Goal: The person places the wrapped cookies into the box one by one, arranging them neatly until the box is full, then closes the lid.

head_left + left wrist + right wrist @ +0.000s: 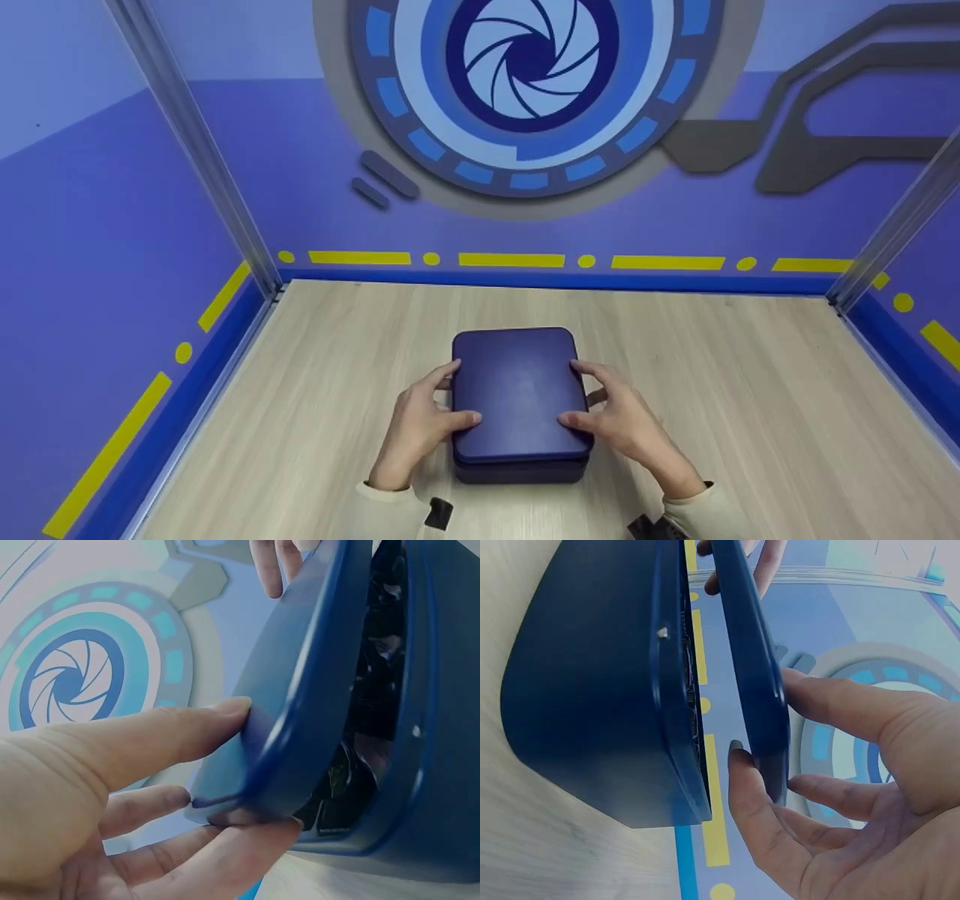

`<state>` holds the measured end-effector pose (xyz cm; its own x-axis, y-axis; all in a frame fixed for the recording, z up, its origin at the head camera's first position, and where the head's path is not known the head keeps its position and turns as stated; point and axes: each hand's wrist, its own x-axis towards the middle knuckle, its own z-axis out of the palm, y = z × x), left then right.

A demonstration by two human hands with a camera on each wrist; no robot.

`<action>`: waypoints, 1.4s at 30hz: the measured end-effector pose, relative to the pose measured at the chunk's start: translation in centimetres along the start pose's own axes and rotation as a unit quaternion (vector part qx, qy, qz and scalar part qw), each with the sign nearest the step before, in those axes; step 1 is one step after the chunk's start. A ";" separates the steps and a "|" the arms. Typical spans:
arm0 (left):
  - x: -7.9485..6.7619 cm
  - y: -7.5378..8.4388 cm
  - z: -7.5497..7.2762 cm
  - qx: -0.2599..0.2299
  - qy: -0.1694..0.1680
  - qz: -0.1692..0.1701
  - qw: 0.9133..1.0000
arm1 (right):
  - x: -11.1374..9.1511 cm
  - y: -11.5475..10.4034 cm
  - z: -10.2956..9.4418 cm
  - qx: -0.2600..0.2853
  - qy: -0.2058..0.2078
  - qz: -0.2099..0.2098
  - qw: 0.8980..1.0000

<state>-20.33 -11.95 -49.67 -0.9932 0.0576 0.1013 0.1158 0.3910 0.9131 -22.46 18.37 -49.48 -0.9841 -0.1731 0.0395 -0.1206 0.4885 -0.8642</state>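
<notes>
A dark blue lid [517, 386] with rounded corners is held over a matching box [521, 472] on the table. My left hand [421, 420] grips the lid's left edge, thumb on top and fingers along the side and underneath. On the opposite edge my right hand [624, 417] pinches it the same way. Both wrist views show a gap between the lid and the box rim [676, 720]. Through that gap, in the left wrist view, dark glossy contents [379, 667] with lighter patches appear; their kind cannot be made out.
The light wood table [337, 352] is bounded by blue panels on the left, back [300, 180] and right. Metal posts [217, 172] stand at the back corners. Cream sleeves [386, 514] with black straps [439, 514] cover the forearms.
</notes>
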 end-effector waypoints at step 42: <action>-0.5 -0.1 0.7 0.127 0.020 -0.011 0.992 | -0.2 0.5 1.5 -0.054 0.001 -0.032 0.998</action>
<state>-19.80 -11.37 -50.06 -0.9947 0.0125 0.1023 0.0885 0.6116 0.7862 -22.17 17.36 -50.65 -0.9741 -0.2058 0.0937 -0.1966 0.5663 -0.8004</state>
